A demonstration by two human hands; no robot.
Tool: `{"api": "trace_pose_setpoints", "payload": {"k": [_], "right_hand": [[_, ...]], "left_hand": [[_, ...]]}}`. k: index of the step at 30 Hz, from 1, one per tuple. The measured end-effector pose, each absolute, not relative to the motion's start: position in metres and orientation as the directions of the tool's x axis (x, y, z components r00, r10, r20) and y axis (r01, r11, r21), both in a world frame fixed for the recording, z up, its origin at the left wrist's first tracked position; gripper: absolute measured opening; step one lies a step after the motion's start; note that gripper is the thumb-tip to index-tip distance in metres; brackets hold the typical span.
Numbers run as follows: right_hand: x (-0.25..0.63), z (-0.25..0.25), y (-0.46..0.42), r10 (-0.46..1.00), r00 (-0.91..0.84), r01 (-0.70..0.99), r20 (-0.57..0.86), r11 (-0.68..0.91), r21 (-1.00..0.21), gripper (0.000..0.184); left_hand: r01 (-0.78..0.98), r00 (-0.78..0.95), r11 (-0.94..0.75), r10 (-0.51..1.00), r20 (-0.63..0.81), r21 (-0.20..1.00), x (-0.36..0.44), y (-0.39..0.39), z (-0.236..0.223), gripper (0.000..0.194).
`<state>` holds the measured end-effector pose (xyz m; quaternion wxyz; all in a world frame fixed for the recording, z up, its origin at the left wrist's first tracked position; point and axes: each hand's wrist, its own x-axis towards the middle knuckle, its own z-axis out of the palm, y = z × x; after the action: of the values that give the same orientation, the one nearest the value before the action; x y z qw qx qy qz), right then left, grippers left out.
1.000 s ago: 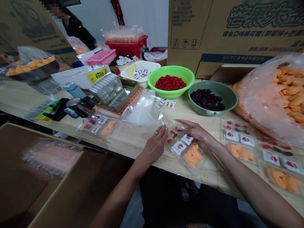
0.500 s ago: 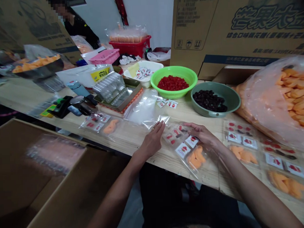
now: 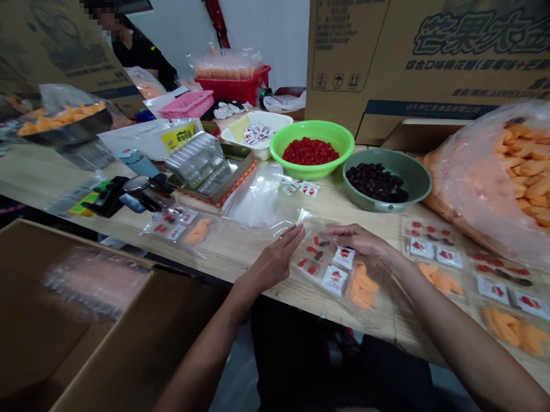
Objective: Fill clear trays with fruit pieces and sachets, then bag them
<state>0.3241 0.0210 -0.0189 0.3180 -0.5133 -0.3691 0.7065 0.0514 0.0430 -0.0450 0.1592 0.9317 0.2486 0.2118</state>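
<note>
Between my hands is a clear plastic tray pack [image 3: 320,267], at a slant near the table's front edge. Its compartments hold red and dark pieces, white printed sachets [image 3: 335,279] and orange curved pieces [image 3: 362,285]. Loose clear film sticks out at its far left corner. My left hand [image 3: 277,257] is at that corner, fingers straight and side by side, touching the film. On the far right side, my right hand [image 3: 360,242] grips the pack's edge; its thumb is partly hidden.
Filled packs [image 3: 434,257] lie at the right, another [image 3: 181,227] at the left. Behind stand a green bowl [image 3: 344,134] of red pieces, a grey-green bowl [image 3: 421,180] of dark pieces and a large bag [image 3: 463,163] of orange pieces. An open carton [image 3: 95,356] stands lower left. A person [image 3: 141,51] is at the back.
The pack has turned, its orange end swinging to the right. My left hand has shifted slightly right; my right hand's fingers have moved a little left along the edge.
</note>
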Motion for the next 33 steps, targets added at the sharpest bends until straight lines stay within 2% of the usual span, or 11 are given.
{"api": "trace_pose_setpoints", "payload": {"k": [3, 8, 10, 13, 17, 21, 25, 30, 33], "right_hand": [[0.323, -0.023, 0.022, 0.879, -0.176, -0.082, -0.444, -0.462, -0.883, 0.042], [0.315, -0.026, 0.022, 0.933, -0.072, 0.010, -0.352, -0.352, -0.936, 0.073], [0.312, -0.029, 0.022, 0.946, -0.031, 0.027, -0.322, -0.322, -0.946, 0.078], [0.307, -0.033, 0.022, 0.958, 0.030, 0.002, -0.286, -0.286, -0.958, 0.075], [0.303, -0.036, 0.021, 0.963, 0.055, 0.023, -0.265, -0.266, -0.964, 0.068], [0.301, -0.037, 0.021, 0.956, -0.016, 0.044, -0.292, -0.291, -0.956, 0.064], [0.301, -0.044, 0.021, 0.965, 0.037, 0.086, -0.258, -0.260, -0.962, 0.063], [0.301, -0.051, 0.023, 0.972, 0.123, 0.159, -0.201, -0.220, -0.963, 0.056], [0.304, -0.042, 0.025, 0.981, 0.069, 0.157, -0.183, -0.192, -0.969, 0.053]], "left_hand": [[0.389, 0.801, -0.839, 0.512, 0.311, 0.379, 0.052, 0.042, -0.045, 0.104], [0.417, 0.806, -0.859, 0.501, 0.316, 0.298, 0.060, 0.037, -0.050, 0.108], [0.445, 0.795, -0.861, 0.506, 0.334, 0.246, 0.064, 0.034, -0.054, 0.106], [0.529, 0.735, -0.826, 0.560, 0.384, 0.192, 0.070, 0.029, -0.059, 0.097], [0.618, 0.643, -0.764, 0.627, 0.439, 0.186, 0.074, 0.024, -0.063, 0.086], [0.559, 0.693, -0.805, 0.585, 0.421, 0.197, 0.070, 0.024, -0.062, 0.088], [0.539, 0.712, -0.822, 0.561, 0.422, 0.183, 0.067, 0.024, -0.062, 0.089], [0.642, 0.594, -0.744, 0.635, 0.493, 0.185, 0.071, 0.020, -0.064, 0.090], [0.636, 0.581, -0.741, 0.643, 0.498, 0.215, 0.072, 0.022, -0.061, 0.090]]}}
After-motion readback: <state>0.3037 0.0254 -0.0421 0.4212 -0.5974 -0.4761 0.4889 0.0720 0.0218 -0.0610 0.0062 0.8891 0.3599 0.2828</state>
